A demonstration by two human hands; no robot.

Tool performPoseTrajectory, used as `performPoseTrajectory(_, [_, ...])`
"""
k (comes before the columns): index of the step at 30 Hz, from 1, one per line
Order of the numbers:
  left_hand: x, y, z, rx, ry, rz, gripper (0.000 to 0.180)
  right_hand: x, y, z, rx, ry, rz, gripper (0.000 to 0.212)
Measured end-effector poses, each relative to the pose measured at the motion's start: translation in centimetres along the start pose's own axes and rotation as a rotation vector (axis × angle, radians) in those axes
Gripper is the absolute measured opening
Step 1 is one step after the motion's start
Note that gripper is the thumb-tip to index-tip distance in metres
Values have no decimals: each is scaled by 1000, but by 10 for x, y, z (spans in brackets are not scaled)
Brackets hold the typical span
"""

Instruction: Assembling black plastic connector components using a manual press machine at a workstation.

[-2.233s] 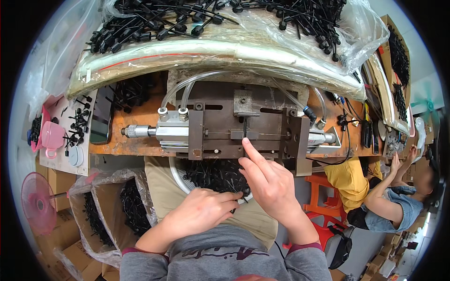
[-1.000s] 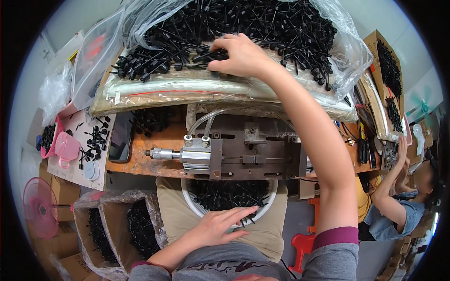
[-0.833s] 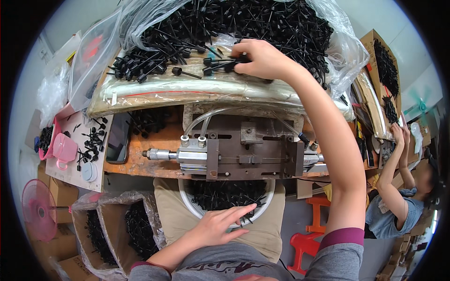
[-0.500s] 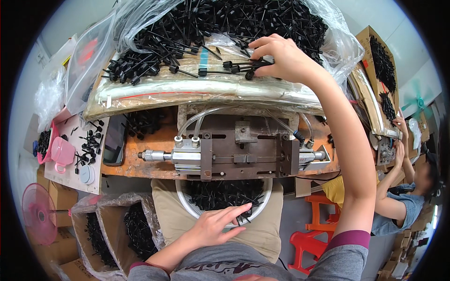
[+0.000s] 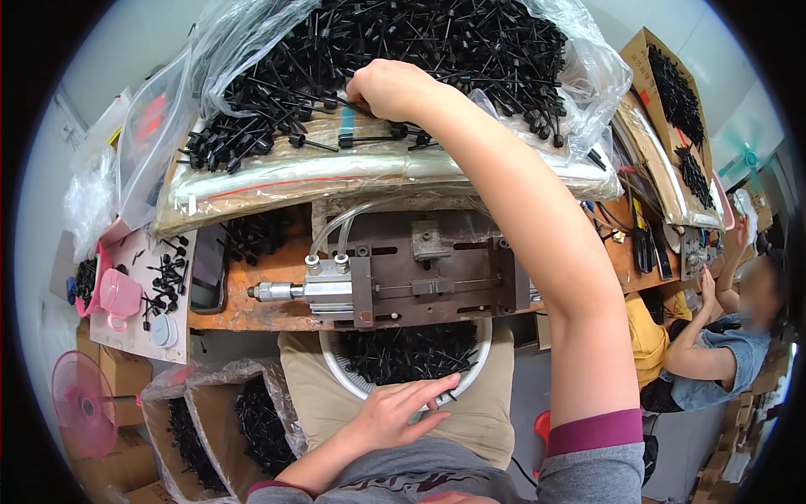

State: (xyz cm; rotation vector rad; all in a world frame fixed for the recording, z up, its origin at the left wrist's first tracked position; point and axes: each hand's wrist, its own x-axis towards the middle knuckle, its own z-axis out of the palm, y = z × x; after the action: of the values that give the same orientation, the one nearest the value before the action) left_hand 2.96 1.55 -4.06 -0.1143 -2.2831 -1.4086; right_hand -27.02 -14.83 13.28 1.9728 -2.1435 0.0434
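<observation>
Possibly, parts could be spilled from here: if the pile of black parts (image 5: 420,42) is pulled at hastily, tangled stems may be dragged along, and the loose parts (image 5: 317,144) near the front edge of the wrapped slab (image 5: 277,186) could be pushed over it onto the metal fixture (image 5: 395,270) below. The white basket (image 5: 331,365), apparently supported by the lap beyond the front edge of the counter (image 5: 231,319), could be tipped if its near rim is pressed too hard.

The pile is spread on the slab, and the right hand (image 5: 388,86) is held at its front fringe, fingers curled; the fingertips are hidden, so whether anything is gripped cannot be told. The left hand (image 5: 395,413) is laid at the basket's near rim, well apart from the pile, fingers extended; whether the dark piece (image 5: 451,393) beneath them is pinched cannot be told.
</observation>
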Motion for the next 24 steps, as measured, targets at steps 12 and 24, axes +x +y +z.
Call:
performPoseTrajectory(12, [-10,-4,-5,-12,20,-25,61,11,20,5,343,32,335,21])
performPoseTrajectory(24, [126,42,-125,795,553,413,30,-43,25,-40,1185,390,243,29])
